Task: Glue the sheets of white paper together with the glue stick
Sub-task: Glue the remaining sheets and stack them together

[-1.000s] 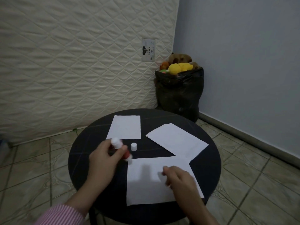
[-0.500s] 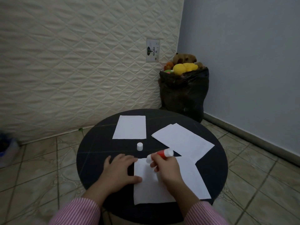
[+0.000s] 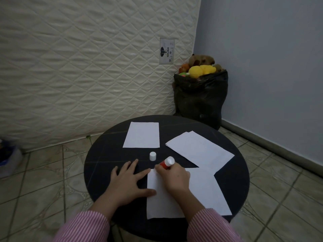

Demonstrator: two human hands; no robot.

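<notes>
Round black table [image 3: 97,165], lower centre. Left hand [image 3: 129,180] flat, pinning the flimsy near sheet [image 3: 201,193]; right hand [image 3: 174,179] grips the glue stick [image 3: 167,163]. Light, slide-prone paper: hold its edge.

Readable only: "GAJAH", printed sideways beside a dark emblem on the white label [image 3: 167,51] sewn to the quilted mattress [image 3: 87,67]; smaller print illegible.

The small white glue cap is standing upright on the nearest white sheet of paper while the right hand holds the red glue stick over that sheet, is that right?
Not quite. The head view shows the small white glue cap standing upright on the bare round black table, beyond the nearest white sheet of paper, not on it. The rest holds: the right hand holds the red glue stick over that sheet's far left corner.
</notes>
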